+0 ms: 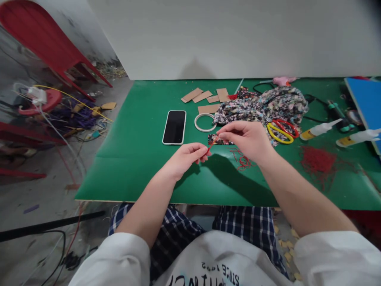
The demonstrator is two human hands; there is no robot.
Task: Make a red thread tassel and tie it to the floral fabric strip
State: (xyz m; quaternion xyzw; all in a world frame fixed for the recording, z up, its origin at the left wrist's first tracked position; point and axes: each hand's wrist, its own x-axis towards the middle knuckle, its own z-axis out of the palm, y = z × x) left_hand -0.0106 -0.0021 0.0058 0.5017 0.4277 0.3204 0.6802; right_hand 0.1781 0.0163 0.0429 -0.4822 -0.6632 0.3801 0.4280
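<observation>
Between my two hands a short red thread (212, 143) is stretched above the green tabletop. My left hand (193, 153) pinches its lower end, with fingers closed. At the upper end the fingertips of my right hand (244, 135) are pressed together on it. Just behind the hands lies a dark floral fabric strip (222, 140), partly covered by my right hand. Several loose red cords (242, 162) lie on the table under my right hand. A white ring (205, 122) and a phone (174, 127) with a dark screen lie beyond my left hand.
Cardboard pieces (205, 97) lie at the back beside bunched floral fabric (264, 104). Yellow-and-red-handled scissors (281, 132), two glue bottles (320, 130) and a pile of red snippets (318, 161) are on the right. A white panel (226, 39) stands behind the green table (127, 159).
</observation>
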